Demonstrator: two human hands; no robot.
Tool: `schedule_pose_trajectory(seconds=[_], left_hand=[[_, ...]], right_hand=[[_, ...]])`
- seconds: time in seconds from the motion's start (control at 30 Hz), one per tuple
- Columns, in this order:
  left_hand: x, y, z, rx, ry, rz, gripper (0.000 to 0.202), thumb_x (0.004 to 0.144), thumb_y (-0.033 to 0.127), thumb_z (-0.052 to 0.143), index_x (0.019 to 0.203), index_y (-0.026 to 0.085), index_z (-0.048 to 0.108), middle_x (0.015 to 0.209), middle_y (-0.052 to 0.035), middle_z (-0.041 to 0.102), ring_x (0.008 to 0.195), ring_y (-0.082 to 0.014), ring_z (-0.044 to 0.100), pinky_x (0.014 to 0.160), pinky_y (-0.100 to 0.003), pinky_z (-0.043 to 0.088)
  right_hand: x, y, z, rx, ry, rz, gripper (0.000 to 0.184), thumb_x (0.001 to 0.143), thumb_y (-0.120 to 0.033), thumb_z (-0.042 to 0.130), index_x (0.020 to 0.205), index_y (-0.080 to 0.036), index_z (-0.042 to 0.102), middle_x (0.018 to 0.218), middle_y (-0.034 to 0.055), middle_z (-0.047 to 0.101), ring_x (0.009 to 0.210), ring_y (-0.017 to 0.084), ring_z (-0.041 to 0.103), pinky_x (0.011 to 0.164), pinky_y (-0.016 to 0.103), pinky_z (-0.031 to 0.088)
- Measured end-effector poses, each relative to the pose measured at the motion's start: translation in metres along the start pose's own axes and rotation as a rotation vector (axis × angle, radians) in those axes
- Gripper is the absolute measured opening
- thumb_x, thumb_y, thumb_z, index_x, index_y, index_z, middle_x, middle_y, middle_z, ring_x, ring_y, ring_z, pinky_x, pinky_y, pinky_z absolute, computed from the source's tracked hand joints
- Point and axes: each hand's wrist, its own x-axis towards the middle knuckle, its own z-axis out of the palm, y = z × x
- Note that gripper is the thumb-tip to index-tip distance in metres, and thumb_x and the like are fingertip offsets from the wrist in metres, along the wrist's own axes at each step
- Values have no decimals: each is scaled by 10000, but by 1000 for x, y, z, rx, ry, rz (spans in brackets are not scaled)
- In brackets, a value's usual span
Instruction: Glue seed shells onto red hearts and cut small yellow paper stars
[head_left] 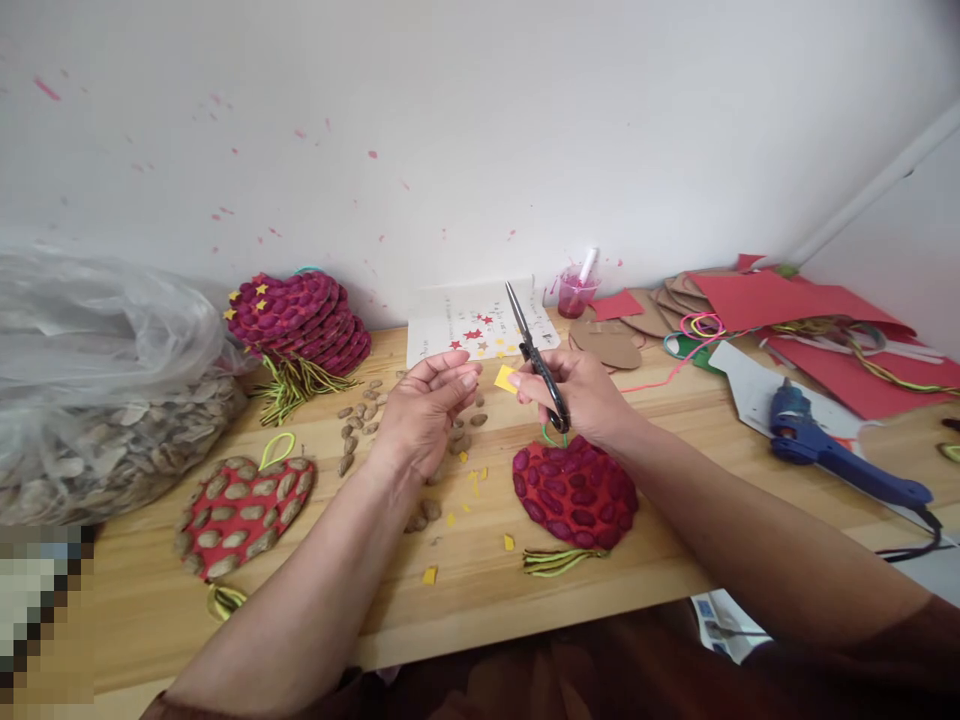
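My right hand (581, 388) grips a pair of black-handled scissors (553, 388), blades together and pointing up. A small yellow paper piece (504, 378) sticks out from the same hand's fingertips. Close by on the left, my left hand (427, 410) is closed with thumb and fingers pinched; what lies between them, if anything, is too small to make out. Below the right hand lies a heart-shaped ornament (576, 490) covered in purple-red peanut shells, with a yellow-green tassel (562, 561). Yellow paper scraps (430, 575) are scattered on the wooden table (480, 620).
A peanut-covered red heart (244, 515) and a plastic bag of shells (112, 430) lie left. Purple hearts (300, 315) are stacked behind. A paper sheet with stars (431, 325) and a pink cup (577, 293) stand at the wall. Right are a blue glue gun (847, 460) and red paper (795, 305).
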Motion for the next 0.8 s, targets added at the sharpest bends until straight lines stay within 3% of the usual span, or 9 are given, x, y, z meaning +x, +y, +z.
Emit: schedule_pose_trajectory(seconds=[0.17, 0.43, 0.8], left_hand=[[-3, 1, 2, 76, -52, 48, 378, 554, 101, 877, 896, 131, 719, 857, -51, 741, 826, -133, 684, 759, -242, 553], [-8, 6, 7, 188, -92, 69, 377, 569, 132, 870, 918, 134, 729, 816, -18, 705, 751, -106, 653, 758, -252, 551], [-9, -4, 2, 444, -181, 214, 250, 717, 208, 803, 950, 176, 719, 864, -21, 724, 774, -106, 662, 731, -221, 532]], right_hand=[[2, 2, -1, -29, -14, 37, 246, 674, -332, 802, 695, -155, 632, 582, -37, 614, 377, 54, 483, 331, 168, 329], [3, 4, -1, -18, -28, 75, 263, 658, -340, 811, 679, -158, 622, 606, -30, 631, 380, 52, 492, 329, 166, 345], [1, 5, 2, 45, -103, 126, 204, 640, -259, 781, 756, -154, 650, 638, -34, 651, 355, 55, 511, 309, 162, 340]])
